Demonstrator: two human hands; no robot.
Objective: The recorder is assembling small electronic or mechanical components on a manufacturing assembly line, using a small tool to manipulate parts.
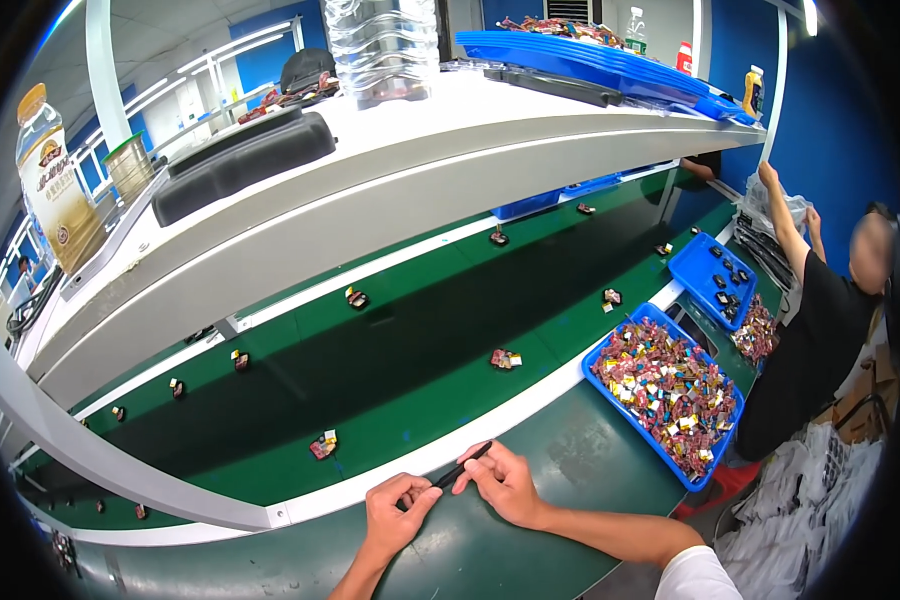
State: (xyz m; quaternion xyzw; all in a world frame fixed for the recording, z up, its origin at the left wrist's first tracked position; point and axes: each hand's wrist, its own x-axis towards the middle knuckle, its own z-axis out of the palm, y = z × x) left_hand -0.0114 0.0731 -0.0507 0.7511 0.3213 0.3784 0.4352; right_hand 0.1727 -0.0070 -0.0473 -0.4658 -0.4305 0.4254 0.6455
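Both my hands hold one thin black strip (462, 467) over the green worktop's (530, 520) near edge. My left hand (398, 512) pinches its lower end and my right hand (502, 482) pinches its upper end. Just beyond my fingers runs the white rail (390, 475) of a dark green conveyor belt (410, 350). Small bundles of wrapped pieces lie spaced along the belt, the nearest ones being a bundle (323, 444) to the left and a bundle (505, 358) ahead.
A blue tray (620, 400) heaped with small colourful wrapped pieces sits to my right; a second blue tray (692, 268) lies beyond it. A co-worker in black (800, 350) stands at the far right. A white shelf (390, 190) overhangs the belt, carrying bottles, black trays and stacked blue trays.
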